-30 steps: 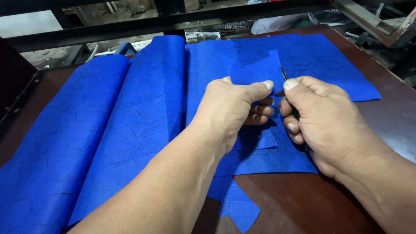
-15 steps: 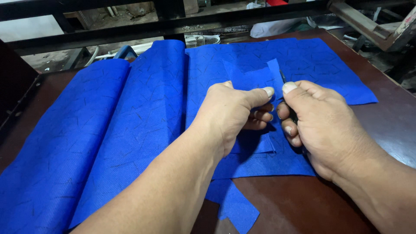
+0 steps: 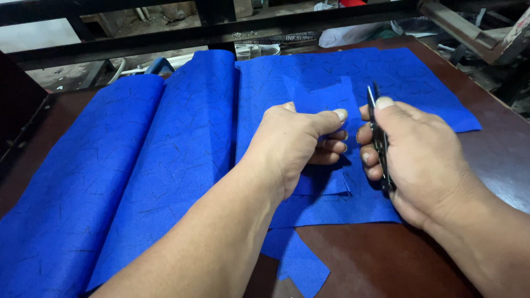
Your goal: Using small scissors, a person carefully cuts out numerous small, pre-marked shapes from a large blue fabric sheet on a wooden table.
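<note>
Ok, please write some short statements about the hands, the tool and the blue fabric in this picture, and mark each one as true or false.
1. The left hand pinches a small blue fabric piece between thumb and fingers. True.
2. The right hand is empty. False: it grips small dark thread snips, blades pointing away from the person.
3. The blue fabric sheets lie on a dark brown table. True.
4. The fabric is plain red. False: it is blue, with thin dark line marks.
5. A fabric scrap lies near the table's front edge. True.
</note>
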